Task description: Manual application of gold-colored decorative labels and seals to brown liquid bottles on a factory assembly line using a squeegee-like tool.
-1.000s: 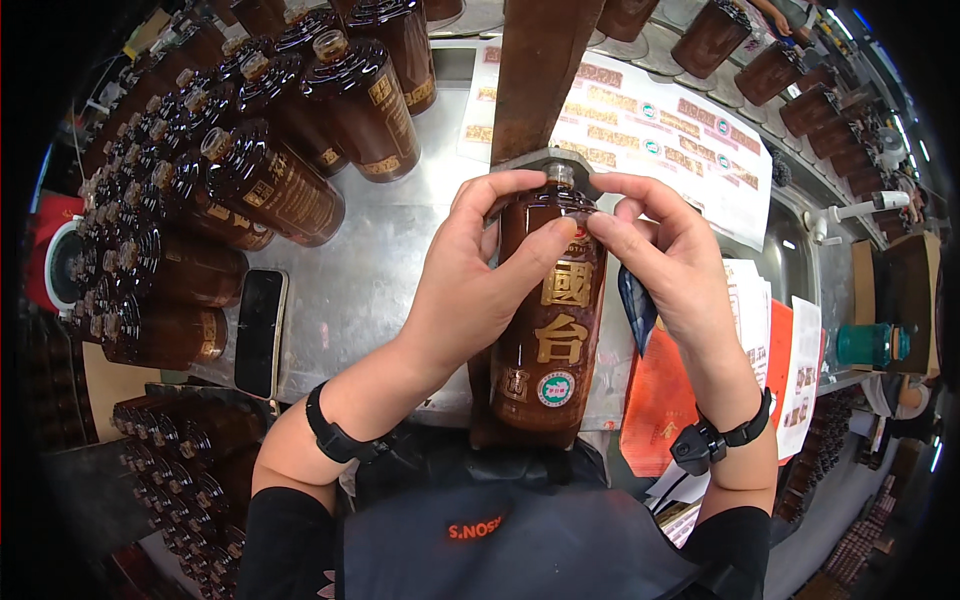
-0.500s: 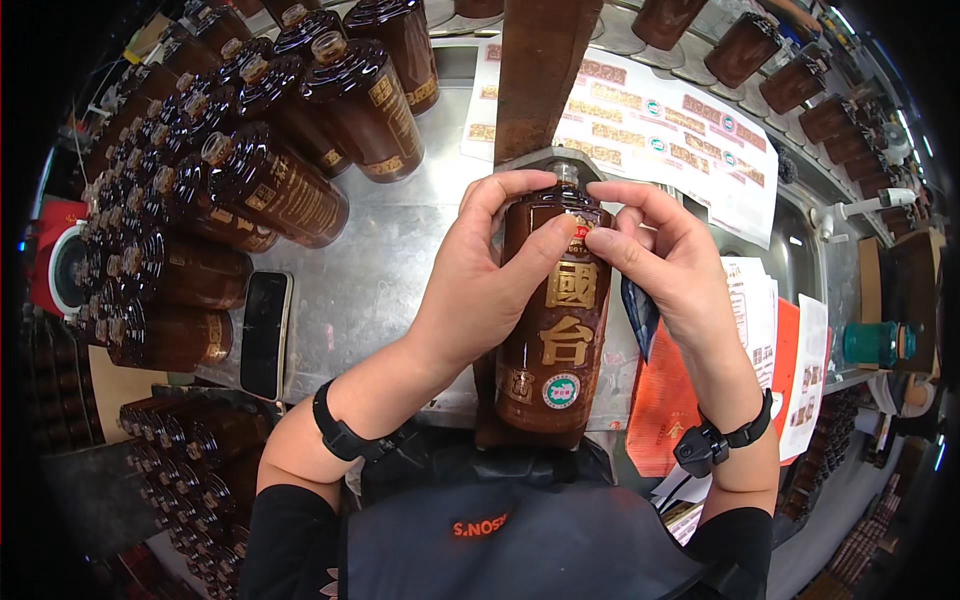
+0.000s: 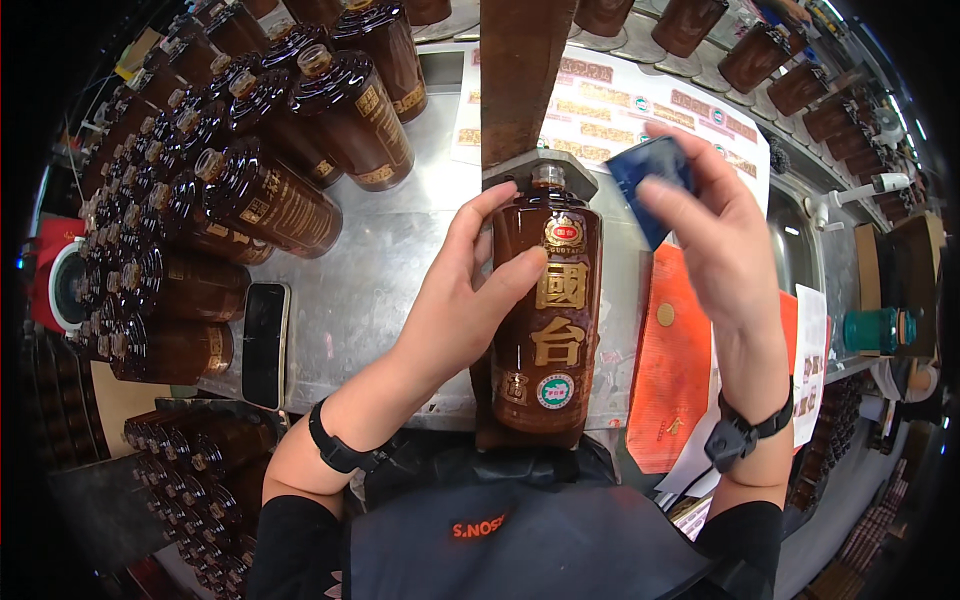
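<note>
A brown glass bottle (image 3: 572,338) lies in front of me, neck away, on a dark wooden rest. Gold characters, a red-and-gold emblem (image 3: 565,233) near the shoulder and a round green-and-white sticker (image 3: 555,391) show on its front. My left hand (image 3: 462,290) grips the bottle's left side, the thumb resting on the front just below the emblem. Off to the right of the neck, my right hand (image 3: 728,240) pinches a dark blue flat piece (image 3: 640,180) between thumb and fingers, apart from the bottle. Motion blurs the piece, so its kind is unclear.
Several similar bottles (image 3: 280,205) crowd the left side. A phone (image 3: 265,345) lies near them on the metal table. Printed transfer sheets (image 3: 600,100) spread behind the bottle, beside an upright wooden post (image 3: 520,80). An orange-red bag (image 3: 668,370) lies right, near a sink (image 3: 795,235).
My right hand has left the emblem and moved right, with the blue piece now raised in its fingers. My left hand has shifted off the neck, and the emblem is uncovered.
</note>
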Tool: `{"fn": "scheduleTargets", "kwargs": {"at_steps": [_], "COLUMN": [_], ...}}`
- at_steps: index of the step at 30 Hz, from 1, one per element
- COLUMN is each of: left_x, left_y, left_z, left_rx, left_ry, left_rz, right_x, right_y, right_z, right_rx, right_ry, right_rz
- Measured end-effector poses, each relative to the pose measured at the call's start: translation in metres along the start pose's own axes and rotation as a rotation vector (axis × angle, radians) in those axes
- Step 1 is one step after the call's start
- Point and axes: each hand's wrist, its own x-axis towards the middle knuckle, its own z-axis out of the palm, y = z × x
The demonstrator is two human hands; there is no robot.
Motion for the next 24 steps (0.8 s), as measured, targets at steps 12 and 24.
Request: {"fn": "scheduleTargets", "kwargs": {"at_steps": [12, 24], "left_x": [-0.039, -0.05], "left_y": [-0.015, -0.016], "left_z": [-0.032, -0.042], "left_rx": [0.27, 0.727], "left_ry": [-0.191, -0.374], "left_rz": [0.204, 0.351], "right_x": [-0.013, -0.046], "right_y": [-0.031, 0.004], "right_z": [0.006, -0.019], "right_rx": [-0.899, -0.648], "right_ry": [-0.139, 0.154], "right_rz": [-0.56, -0.087]}}
